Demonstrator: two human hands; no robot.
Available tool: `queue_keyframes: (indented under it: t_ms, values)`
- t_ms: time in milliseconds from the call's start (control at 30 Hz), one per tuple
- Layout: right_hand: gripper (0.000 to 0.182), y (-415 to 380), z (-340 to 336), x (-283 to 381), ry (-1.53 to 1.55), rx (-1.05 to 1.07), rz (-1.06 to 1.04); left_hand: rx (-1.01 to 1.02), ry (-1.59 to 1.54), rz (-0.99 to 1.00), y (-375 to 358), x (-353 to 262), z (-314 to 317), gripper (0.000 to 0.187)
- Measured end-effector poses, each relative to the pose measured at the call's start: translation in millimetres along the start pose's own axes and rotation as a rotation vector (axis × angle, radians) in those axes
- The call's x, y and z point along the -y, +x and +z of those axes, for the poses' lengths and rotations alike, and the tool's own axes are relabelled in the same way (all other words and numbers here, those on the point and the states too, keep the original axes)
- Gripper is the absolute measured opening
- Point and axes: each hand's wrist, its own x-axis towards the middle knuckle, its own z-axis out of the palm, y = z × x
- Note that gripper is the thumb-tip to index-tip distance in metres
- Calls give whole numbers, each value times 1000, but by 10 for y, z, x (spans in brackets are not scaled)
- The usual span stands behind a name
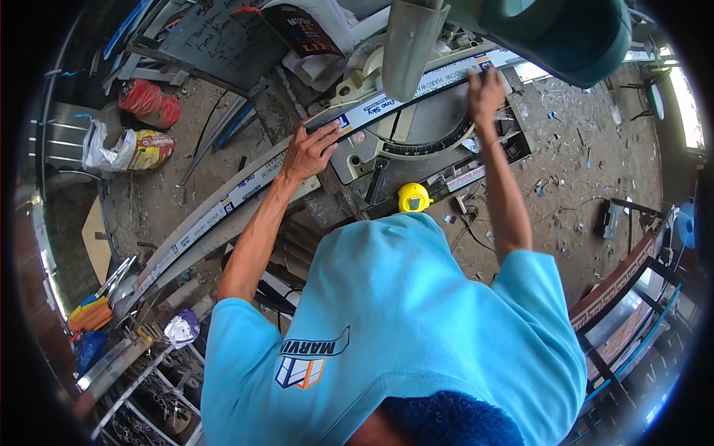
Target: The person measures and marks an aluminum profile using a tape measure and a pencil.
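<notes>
A long aluminium bar with printed "One Sky" film (253,183) lies slantwise across the bed of a miter saw (439,160). My left hand (309,151) is closed on the bar left of the saw's curved scale, fingers over its top. Farther right, my right hand (485,97) is at the bar's near edge beyond the scale; its fingers are smeared by motion, so its grip is unclear. The green saw head (558,37) hangs above the bar's right part. A yellow tape measure (413,198) sits at the saw's near edge.
A red bag (151,102) and a white-and-yellow sack (126,149) stand at the left. An open booklet (305,31) lies behind the saw. Scraps litter the floor (558,171). Metal frames (632,320) lean at the lower right, and tools with orange handles (91,314) lie lower left.
</notes>
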Motion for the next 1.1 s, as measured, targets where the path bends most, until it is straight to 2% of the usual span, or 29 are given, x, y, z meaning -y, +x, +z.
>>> queue_keyframes:
  t_ms: [100, 167, 367, 500, 567, 600, 667, 733, 800, 867, 933, 1000, 1100]
  values:
    - [81, -827, -47, 688, -29, 166, -95, 29, -22, -76, -41, -45, 34, 38]
    - [89, -1134, -209, 1021, -76, 289, -180, 24, -5, -152, -61, -55, 68, 39]
    - [89, -1186, -171, 1094, -194, 283, -244, -99, 177, -93, 9, -193, -46, 40]
    - [87, -1117, -227, 1093, -161, 285, -256, -71, 121, -49, 116, -306, -141, 42]
    - [87, -1174, -175, 1061, -156, 249, -270, -55, 170, -77, 173, -364, -224, 49]
    - [87, -1175, -145, 1044, -161, 208, -286, -65, 185, -90, 83, -338, -283, 49]
    - [88, -1193, -137, 1050, -181, 202, -280, -191, -28, -588, -375, -125, -432, 57]
    - [88, -1189, -190, 1081, -175, 220, -286, -2, -96, -733, -1264, 350, -422, 66]
    - [90, -1187, -168, 1050, -202, 277, -279, 77, 89, -570, -1686, 504, -665, 68]
    - [95, -1212, -165, 1080, -264, 321, -293, 93, 233, -601, -1826, 424, -851, 70]
    - [98, -1199, -188, 1125, -256, 362, -300, 124, 190, -642, -2077, 470, -844, 69]
    - [100, -1207, -206, 1157, -344, 311, -362, 100, 256, -621, -2238, 548, -821, 67]
    - [104, -1174, -219, 1193, -345, 388, -331, -16, 256, -587, -2181, 474, -786, 61]
